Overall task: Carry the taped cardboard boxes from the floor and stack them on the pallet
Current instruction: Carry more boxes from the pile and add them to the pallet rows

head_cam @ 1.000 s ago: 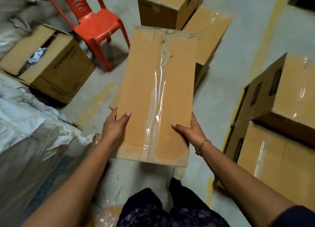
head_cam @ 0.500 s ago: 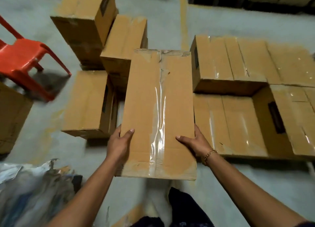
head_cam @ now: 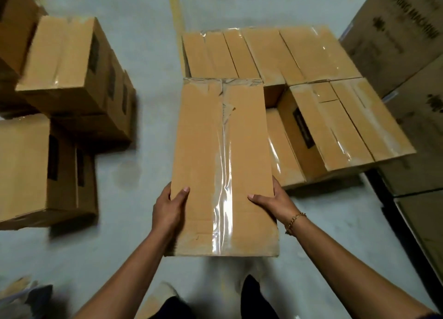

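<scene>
Cardboard box [head_cam: 223,163], glossy clear tape down its seam, held above the grey concrete floor [head_cam: 148,55].
left hand [head_cam: 167,211] and right hand [head_cam: 275,201] grip its long side edges, thumbs on top; far edge overlaps the flat stacked boxes [head_cam: 275,52], open floor strip to the left.

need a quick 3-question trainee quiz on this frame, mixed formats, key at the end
1. True or false: the right hand alone carries the taped box while the left hand hangs free.
2. Which wrist wears the bracelet? A left, B right, C neither.
3. Fill in: the large carton at far right reads "WASHING ____".
Key: 1 false, both hands grip the taped box by its sides. 2 B. 3 MACHINE.
</scene>
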Demonstrator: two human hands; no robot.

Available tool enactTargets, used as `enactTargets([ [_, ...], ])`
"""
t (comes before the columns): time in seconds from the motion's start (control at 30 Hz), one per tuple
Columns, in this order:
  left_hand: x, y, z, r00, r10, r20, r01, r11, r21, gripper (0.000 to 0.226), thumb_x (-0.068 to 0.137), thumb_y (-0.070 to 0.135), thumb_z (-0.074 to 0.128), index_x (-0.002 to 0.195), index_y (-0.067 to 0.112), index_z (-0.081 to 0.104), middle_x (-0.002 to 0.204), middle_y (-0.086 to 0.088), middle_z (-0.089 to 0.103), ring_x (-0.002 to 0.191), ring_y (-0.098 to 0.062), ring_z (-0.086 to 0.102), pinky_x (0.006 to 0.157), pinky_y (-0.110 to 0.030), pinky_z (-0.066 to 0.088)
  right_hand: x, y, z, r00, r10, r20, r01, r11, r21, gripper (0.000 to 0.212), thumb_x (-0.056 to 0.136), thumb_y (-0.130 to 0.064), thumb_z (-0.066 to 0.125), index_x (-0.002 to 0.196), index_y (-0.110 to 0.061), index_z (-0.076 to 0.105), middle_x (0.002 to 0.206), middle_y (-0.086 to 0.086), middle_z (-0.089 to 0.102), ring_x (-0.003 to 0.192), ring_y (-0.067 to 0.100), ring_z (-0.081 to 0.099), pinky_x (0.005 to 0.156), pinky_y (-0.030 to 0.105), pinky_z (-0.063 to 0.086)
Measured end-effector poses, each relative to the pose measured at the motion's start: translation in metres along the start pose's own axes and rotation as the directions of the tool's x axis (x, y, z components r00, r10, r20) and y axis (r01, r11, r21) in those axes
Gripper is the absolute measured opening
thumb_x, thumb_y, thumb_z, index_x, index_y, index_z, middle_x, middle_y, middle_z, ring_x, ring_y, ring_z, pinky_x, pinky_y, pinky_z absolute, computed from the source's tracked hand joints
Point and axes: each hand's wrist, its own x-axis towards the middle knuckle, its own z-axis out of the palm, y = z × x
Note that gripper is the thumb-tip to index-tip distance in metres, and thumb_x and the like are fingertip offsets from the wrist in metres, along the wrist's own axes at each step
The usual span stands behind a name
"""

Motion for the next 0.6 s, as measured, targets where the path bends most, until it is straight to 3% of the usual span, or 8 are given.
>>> enactTargets([
  [0.23,-0.015,0.014,0.159,0.998,-0.059,0.019,0.059,0.998,-0.038,0.041,0.096,0.05,0.06,0.134,0.033,0.061,0.118,0.011,0.071,0.104,-0.015,0.068,0.096,-0.042,0.054,0.039,0.055,-0.141,0.999,0.038,-0.011,-0.038,0.999,-0.036,0.074,0.079,-0.037,0.085,0.139,-0.038,0.042,0.12,-0.017,0.062,0.106,0.003,0.06,0.08,0.024,0.048],
  [0.47,-0.007,0.017,0.27,0.978,-0.196,0.073,0.201,0.977,-0.069,0.057,0.085,0.062,0.062,0.136,0.037,0.059,0.121,0.015,0.07,0.11,-0.014,0.067,0.103,-0.048,0.052,0.089,0.105,-0.231,0.989,0.148,-0.007,-0.148,0.987,-0.065,0.072,0.081,-0.035,0.083,0.141,-0.036,0.042,0.12,-0.013,0.061,0.109,0.012,0.059,0.091,0.039,0.049],
  [0.53,0.002,0.018,0.292,0.969,-0.229,0.088,0.236,0.968,-0.08,0.054,0.087,0.057,0.064,0.136,0.035,0.06,0.121,0.015,0.07,0.111,-0.013,0.066,0.104,-0.046,0.051,0.106,0.113,-0.247,0.986,0.168,-0.011,-0.168,0.983,-0.077,0.072,0.08,-0.035,0.083,0.14,-0.037,0.043,0.122,-0.01,0.062,0.112,0.016,0.059,0.096,0.043,0.05],
  [0.6,0.015,0.015,0.312,0.962,-0.253,0.107,0.262,0.961,-0.092,0.063,0.082,0.059,0.067,0.139,0.033,0.059,0.126,0.014,0.069,0.116,-0.013,0.065,0.107,-0.045,0.048,0.123,0.12,-0.26,0.984,0.179,-0.022,-0.18,0.98,-0.083,0.072,0.081,-0.032,0.083,0.14,-0.036,0.042,0.12,-0.011,0.062,0.11,0.016,0.059,0.094,0.04,0.05],
])
